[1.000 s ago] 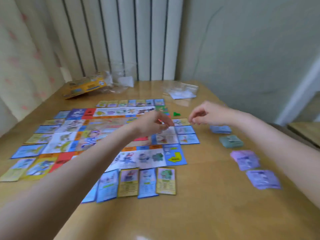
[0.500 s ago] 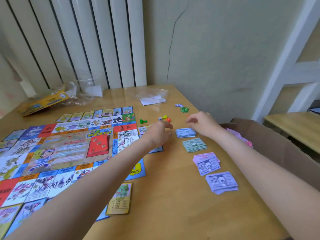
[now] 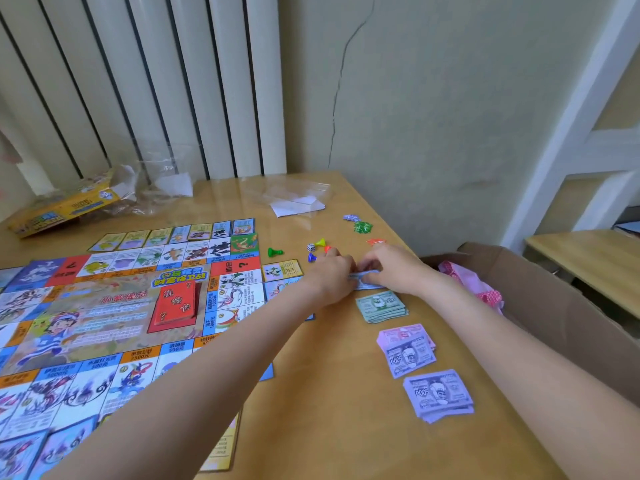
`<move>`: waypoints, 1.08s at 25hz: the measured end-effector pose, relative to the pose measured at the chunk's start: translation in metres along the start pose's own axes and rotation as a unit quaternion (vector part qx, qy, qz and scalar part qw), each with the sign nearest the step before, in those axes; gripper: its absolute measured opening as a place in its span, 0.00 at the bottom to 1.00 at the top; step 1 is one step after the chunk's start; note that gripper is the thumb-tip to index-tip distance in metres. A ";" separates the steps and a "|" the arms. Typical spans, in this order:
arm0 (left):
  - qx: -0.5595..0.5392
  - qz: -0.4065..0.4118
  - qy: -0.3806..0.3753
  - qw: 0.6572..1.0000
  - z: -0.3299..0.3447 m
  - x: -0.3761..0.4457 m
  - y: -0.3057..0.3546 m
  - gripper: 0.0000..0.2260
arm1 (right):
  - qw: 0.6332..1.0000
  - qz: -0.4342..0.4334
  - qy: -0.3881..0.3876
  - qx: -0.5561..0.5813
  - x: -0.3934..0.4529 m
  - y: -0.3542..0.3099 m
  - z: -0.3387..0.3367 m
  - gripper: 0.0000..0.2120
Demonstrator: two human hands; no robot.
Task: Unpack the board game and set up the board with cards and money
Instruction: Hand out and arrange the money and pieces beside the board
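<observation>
Both hands (image 3: pixel 360 271) had closed in over the half second before, from hovering apart to pinching the pale blue money stack (image 3: pixel 369 280) at the far end of the cash row on the bench (image 3: pixel 329 393), so squaring the money looked underway. Left hand (image 3: pixel 330 273) gripped its left edge and right hand (image 3: pixel 391 268) its right, forearms stretched forward, beside the game board (image 3: pixel 121 306).

The red card deck (image 3: pixel 175 304) reads "机会卡"; the purple banknotes (image 3: pixel 438 394) show "5000".
</observation>
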State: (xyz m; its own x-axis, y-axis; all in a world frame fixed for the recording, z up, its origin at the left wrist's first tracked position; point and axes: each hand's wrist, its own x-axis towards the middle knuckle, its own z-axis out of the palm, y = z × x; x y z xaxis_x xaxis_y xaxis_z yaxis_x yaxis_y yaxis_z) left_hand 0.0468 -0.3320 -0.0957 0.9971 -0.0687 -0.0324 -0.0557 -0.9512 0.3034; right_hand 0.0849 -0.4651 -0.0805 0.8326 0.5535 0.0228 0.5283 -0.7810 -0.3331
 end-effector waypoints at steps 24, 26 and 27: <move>-0.086 -0.018 0.175 0.981 -0.071 -0.017 -0.096 0.07 | 0.984 -0.070 0.061 0.153 0.049 -0.071 0.008 0.09; -0.161 0.005 0.145 0.976 -0.081 -0.051 -0.095 0.03 | 0.974 -0.073 -0.001 0.214 0.034 -0.086 0.001 0.11; -0.168 0.010 0.120 0.978 -0.082 -0.069 -0.098 0.05 | 0.974 -0.078 -0.033 0.211 0.026 -0.094 0.000 0.11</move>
State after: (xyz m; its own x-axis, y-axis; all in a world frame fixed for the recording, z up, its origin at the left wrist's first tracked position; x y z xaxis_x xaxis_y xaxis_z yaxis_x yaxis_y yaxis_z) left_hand -0.0122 -0.2094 -0.0452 0.9817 0.0250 0.1886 -0.0948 -0.7951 0.5991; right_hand 0.0568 -0.3776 -0.0482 0.7278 0.6841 0.0481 0.5200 -0.5048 -0.6890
